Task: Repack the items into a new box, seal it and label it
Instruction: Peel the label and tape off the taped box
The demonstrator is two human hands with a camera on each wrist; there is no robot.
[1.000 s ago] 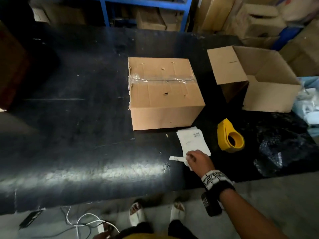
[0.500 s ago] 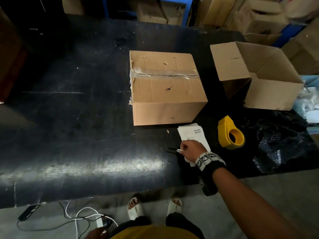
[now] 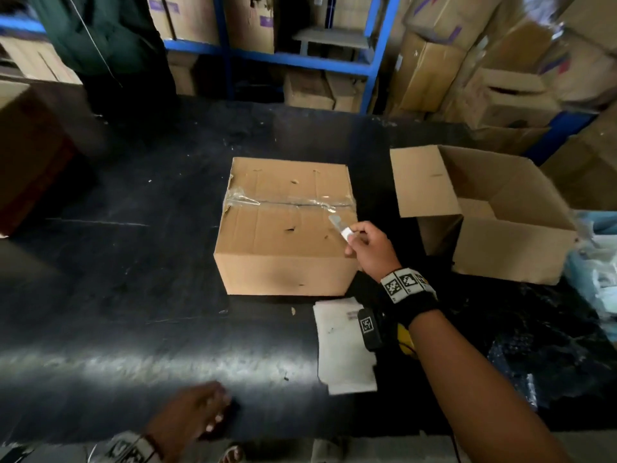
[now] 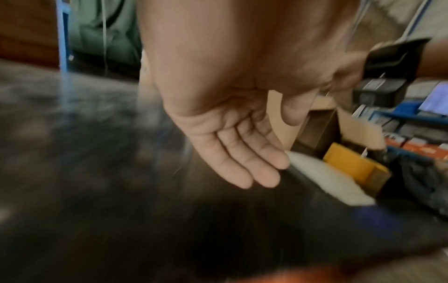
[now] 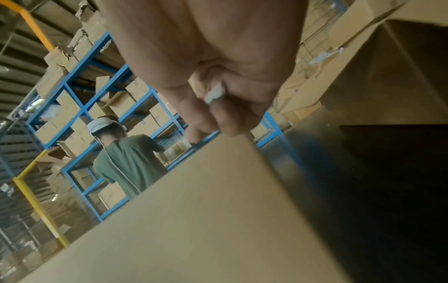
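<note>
Lifted off the tabletop (image 3: 133,262), right hand (image 3: 370,248) now pinches a small white cutter (image 3: 340,227) over the taped box (image 3: 283,228) mid-table, near its right edge. Left hand (image 3: 190,416) w/ fingers relaxed, holding nothing, at front edge. Label sheets (image 3: 344,349) lie just in front of box; open box (image 3: 500,222) to the right.

Warehouse interior. My bench is a black table (image 3: 140,262), scuffed and scratched, with a pale glare band across its near edge. Behind it, blue steel shelving (image 3: 300,58) packed with brown cartons (image 3: 250,21); more cartons heaped loosely on the right (image 3: 507,85). A person in a green shirt (image 5: 128,162) stands facing the racks. Yellow posts (image 5: 38,206) rise beside the shelving. Corrugated roof overhead. Grey concrete floor (image 3: 584,446) below the table edge.
</note>
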